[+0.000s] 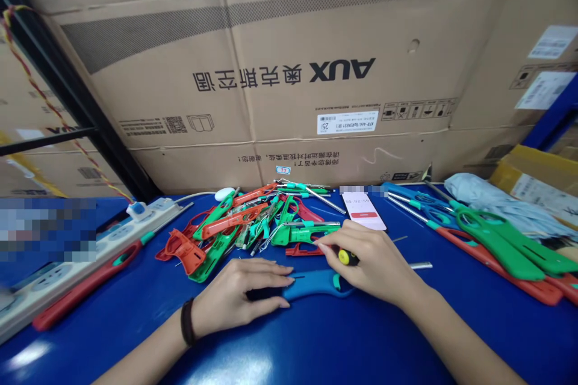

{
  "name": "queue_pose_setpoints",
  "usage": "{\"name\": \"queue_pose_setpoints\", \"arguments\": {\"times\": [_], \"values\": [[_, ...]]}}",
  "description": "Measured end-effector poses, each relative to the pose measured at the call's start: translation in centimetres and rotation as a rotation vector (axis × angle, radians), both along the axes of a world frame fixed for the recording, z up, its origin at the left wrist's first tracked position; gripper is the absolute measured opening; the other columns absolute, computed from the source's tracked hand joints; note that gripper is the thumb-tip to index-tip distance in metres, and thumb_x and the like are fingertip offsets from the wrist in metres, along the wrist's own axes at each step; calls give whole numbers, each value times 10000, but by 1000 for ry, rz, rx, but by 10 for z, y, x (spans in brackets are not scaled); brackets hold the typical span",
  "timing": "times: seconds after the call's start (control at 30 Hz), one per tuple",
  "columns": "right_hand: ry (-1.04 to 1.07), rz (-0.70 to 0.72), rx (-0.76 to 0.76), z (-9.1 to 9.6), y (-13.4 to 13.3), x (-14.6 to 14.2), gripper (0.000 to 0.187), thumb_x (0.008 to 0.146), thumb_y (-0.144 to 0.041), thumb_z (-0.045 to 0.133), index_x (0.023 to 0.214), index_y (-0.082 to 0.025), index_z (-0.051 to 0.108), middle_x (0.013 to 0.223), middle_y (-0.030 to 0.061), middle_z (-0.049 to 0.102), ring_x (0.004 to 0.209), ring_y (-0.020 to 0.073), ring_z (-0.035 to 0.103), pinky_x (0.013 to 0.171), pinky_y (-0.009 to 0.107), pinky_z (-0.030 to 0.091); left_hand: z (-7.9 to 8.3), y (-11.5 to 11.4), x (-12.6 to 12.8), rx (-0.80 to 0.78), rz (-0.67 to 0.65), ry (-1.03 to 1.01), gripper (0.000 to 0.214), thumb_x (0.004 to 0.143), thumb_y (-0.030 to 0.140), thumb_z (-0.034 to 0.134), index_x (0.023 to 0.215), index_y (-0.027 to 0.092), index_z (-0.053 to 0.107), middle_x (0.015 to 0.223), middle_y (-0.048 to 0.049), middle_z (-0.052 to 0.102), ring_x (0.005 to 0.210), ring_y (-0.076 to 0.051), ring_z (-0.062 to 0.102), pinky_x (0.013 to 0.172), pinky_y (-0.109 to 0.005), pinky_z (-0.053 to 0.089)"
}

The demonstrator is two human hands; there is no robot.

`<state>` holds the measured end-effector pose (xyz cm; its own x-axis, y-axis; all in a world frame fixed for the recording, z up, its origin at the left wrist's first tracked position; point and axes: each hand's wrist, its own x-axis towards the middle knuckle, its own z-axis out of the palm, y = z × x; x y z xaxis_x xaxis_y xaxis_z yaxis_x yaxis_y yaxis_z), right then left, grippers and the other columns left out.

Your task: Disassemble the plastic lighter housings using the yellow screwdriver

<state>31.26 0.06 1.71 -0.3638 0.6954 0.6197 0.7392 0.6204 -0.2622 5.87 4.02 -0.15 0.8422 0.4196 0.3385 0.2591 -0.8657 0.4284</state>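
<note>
A blue long-nosed gas lighter (311,284) with a green trigger lies flat on the blue tabletop. My left hand (241,292) has its thumb and fingertips closed around the lighter's handle end. Over its trigger end is my right hand (377,261), fingers wrapped around a screwdriver (347,257) with a yellow-and-black handle; its working tip is hidden. A metal tube (421,265) shows beyond the right wrist, seemingly the lighter's barrel. Just behind is a heap of opened red and green lighter shells (221,252) with green inner parts and metal tubes.
A phone (365,212) showing a timer lies behind my right hand. Assembled lighters (506,246) in green, red and blue lie at right. At left are a power strip (108,243) and a red lighter (90,286). A large cardboard box (271,30) stands behind.
</note>
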Motion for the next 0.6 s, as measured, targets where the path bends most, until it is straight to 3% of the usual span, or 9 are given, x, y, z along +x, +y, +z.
{"name": "queue_pose_setpoints", "arguments": {"times": [0.4, 0.6], "values": [[23, 17, 51, 3, -2, 0, 164, 877, -201, 514, 893, -194, 677, 777, 15, 702, 691, 157, 582, 620, 266, 447, -4, -3, 7, 35, 59, 66, 361, 878, 209, 537, 1229, 287, 571, 1235, -29, 604, 1055, -179, 625, 901, -296, 519], [36, 13, 83, 5, -2, -1, 157, 870, -193, 519, 899, -193, 673, 791, 19, 709, 680, 159, 577, 615, 268, 444, -12, -2, 9, 4, 26, 32, 381, 893, 199, 524, 1266, 275, 534, 1248, -43, 582, 1091, -167, 596, 936, -282, 495]]}}
